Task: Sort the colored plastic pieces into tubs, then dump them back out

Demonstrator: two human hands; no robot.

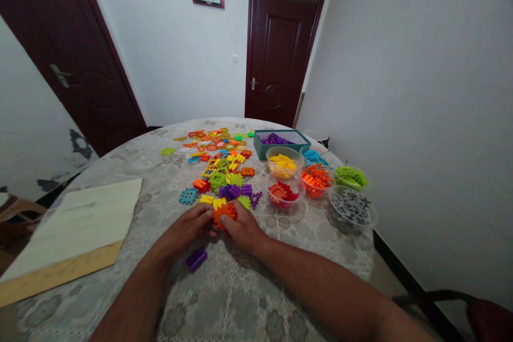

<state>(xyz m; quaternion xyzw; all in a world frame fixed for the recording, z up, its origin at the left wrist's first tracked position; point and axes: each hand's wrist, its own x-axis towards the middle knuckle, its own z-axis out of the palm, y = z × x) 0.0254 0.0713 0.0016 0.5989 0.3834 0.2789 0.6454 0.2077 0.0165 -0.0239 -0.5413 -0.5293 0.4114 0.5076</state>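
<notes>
An orange gear (226, 215) is between two hands above a patterned table (224, 299). It could slip among the yellow pieces (207, 199) just beyond, if the thumb's pinch were too light; the left forearm could knock the purple piece (196, 260) near it. The right hand (245, 228) pinches the gear, thumb across its face; the left hand (194, 222) curls narrowly at its edge (gripping or merely touching, I cannot tell).

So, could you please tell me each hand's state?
Left hand: curled at the orange piece; whether it grips cannot be told.
Right hand: closed, holding the orange piece.
</notes>
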